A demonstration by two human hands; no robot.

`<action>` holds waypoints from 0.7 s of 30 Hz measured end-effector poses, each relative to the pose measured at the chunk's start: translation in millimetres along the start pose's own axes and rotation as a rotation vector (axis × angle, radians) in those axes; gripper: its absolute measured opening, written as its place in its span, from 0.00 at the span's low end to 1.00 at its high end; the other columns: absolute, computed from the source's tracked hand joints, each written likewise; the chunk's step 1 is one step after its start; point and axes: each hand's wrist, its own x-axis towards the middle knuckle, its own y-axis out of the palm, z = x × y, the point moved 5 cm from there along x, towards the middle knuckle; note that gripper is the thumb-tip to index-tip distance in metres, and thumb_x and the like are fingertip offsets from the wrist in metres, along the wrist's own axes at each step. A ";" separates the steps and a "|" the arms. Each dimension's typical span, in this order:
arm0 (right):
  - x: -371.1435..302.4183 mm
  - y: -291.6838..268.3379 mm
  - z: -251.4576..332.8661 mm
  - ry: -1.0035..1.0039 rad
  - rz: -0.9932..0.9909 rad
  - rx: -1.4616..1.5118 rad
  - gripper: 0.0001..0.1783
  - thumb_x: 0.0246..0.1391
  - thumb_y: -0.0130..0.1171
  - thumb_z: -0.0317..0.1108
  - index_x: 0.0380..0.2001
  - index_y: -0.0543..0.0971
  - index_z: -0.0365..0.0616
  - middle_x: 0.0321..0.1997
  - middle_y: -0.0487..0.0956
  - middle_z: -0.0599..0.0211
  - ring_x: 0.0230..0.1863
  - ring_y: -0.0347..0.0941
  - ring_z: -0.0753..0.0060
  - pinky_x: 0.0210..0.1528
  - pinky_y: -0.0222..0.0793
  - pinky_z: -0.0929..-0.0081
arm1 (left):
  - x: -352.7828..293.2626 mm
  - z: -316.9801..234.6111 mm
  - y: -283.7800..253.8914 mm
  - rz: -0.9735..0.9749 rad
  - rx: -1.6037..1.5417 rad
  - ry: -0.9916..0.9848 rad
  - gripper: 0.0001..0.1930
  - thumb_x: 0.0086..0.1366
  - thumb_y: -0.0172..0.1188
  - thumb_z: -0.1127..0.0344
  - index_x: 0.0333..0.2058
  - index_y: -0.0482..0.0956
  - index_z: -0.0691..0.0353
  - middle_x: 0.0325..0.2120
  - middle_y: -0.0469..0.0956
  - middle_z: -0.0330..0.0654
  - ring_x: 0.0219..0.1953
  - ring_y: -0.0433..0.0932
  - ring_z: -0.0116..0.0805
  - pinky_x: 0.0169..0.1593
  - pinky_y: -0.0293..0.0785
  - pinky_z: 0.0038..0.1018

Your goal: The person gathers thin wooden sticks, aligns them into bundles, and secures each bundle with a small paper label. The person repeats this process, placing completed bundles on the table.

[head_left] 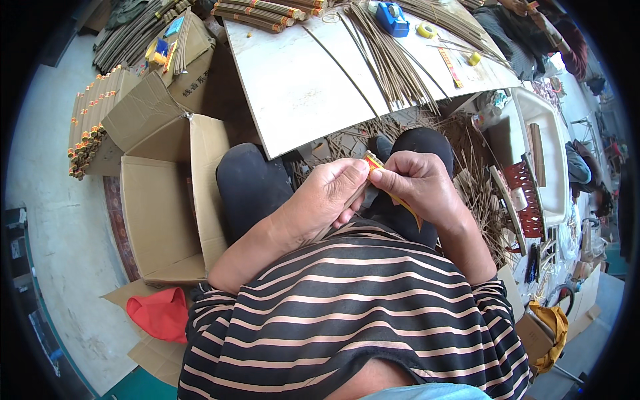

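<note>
My left hand is closed around a bundle of thin brown incense sticks just above my lap. The bundle's top end shows past my thumb, and most of its length is hidden by my palm. A red and yellow paper label strip lies against the bundle near that end. With thumb and fingers, my right hand pinches the strip at the bundle, and its yellow tail hangs below the fingers. Both hands meet at the bundle's end, between my knees and the table edge.
Ahead, a white table bears loose incense sticks, a blue tape dispenser and labelled bundles. An open cardboard box stands left, near stacked bundles. Right are scattered sticks and a white tub. Another person sits far right.
</note>
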 end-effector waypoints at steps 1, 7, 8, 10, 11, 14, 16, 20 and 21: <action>0.0 -0.4 -0.4 -0.011 -0.008 -0.010 0.15 0.51 0.61 0.39 0.22 0.78 0.36 0.16 0.69 0.77 0.20 0.60 0.88 0.19 0.58 0.85 | 0.0 -0.1 0.2 -0.001 0.001 -0.003 0.20 0.69 0.40 0.50 0.37 0.67 0.64 0.18 0.64 0.33 0.15 0.60 0.14 0.18 0.58 0.10; 0.7 -0.7 0.2 -0.030 0.008 0.045 0.15 0.51 0.61 0.40 0.22 0.78 0.36 0.16 0.69 0.77 0.20 0.60 0.88 0.19 0.57 0.85 | 1.3 -0.4 -0.1 -0.012 -0.017 0.000 0.20 0.68 0.41 0.50 0.36 0.67 0.65 0.18 0.65 0.34 0.15 0.60 0.14 0.18 0.58 0.10; 0.9 -0.5 -0.7 -0.021 0.014 0.056 0.15 0.51 0.61 0.39 0.22 0.78 0.36 0.16 0.69 0.77 0.20 0.60 0.88 0.19 0.57 0.85 | 1.1 -0.4 -0.1 -0.012 -0.010 0.001 0.20 0.68 0.41 0.50 0.36 0.67 0.65 0.18 0.65 0.34 0.15 0.60 0.14 0.18 0.58 0.10; 0.2 -1.7 -1.1 -0.001 0.019 0.075 0.15 0.50 0.62 0.39 0.22 0.77 0.36 0.16 0.69 0.77 0.20 0.60 0.88 0.20 0.57 0.85 | 1.0 -1.5 1.0 -0.007 0.006 0.003 0.20 0.68 0.41 0.50 0.36 0.67 0.65 0.18 0.65 0.34 0.15 0.60 0.15 0.18 0.58 0.10; 0.0 -2.8 -1.0 -0.035 0.006 0.065 0.15 0.50 0.62 0.39 0.21 0.77 0.36 0.16 0.69 0.77 0.20 0.60 0.88 0.20 0.58 0.85 | 0.5 -1.4 1.3 -0.014 0.004 -0.002 0.20 0.68 0.41 0.50 0.36 0.67 0.64 0.18 0.65 0.34 0.15 0.60 0.15 0.18 0.58 0.10; 2.0 -3.4 -7.9 -0.122 -0.016 0.051 0.14 0.49 0.63 0.38 0.20 0.77 0.37 0.17 0.69 0.77 0.21 0.60 0.88 0.20 0.58 0.84 | -1.2 -0.6 2.4 -0.038 -0.001 -0.011 0.19 0.69 0.41 0.51 0.36 0.67 0.64 0.18 0.65 0.34 0.15 0.60 0.15 0.17 0.58 0.10; 4.9 -3.4 -12.9 -0.156 -0.016 0.067 0.14 0.48 0.63 0.37 0.20 0.76 0.37 0.16 0.69 0.77 0.20 0.60 0.88 0.20 0.59 0.85 | -1.5 -1.1 3.6 -0.044 -0.005 -0.010 0.19 0.69 0.40 0.51 0.36 0.68 0.64 0.18 0.65 0.33 0.15 0.60 0.15 0.17 0.58 0.10; 12.8 -6.0 -24.3 -0.308 -0.122 0.118 0.16 0.43 0.67 0.40 0.22 0.74 0.39 0.19 0.69 0.75 0.23 0.61 0.85 0.23 0.60 0.85 | -1.1 -3.3 4.2 -0.058 0.032 0.009 0.20 0.69 0.40 0.51 0.37 0.68 0.64 0.18 0.65 0.33 0.16 0.61 0.15 0.17 0.58 0.11; 17.1 -7.8 -23.7 -0.386 -0.196 0.078 0.18 0.41 0.69 0.41 0.23 0.73 0.39 0.20 0.69 0.74 0.23 0.62 0.84 0.24 0.61 0.85 | -1.2 -2.6 3.3 -0.072 0.062 0.020 0.20 0.69 0.40 0.50 0.37 0.68 0.64 0.19 0.65 0.33 0.16 0.61 0.16 0.18 0.58 0.11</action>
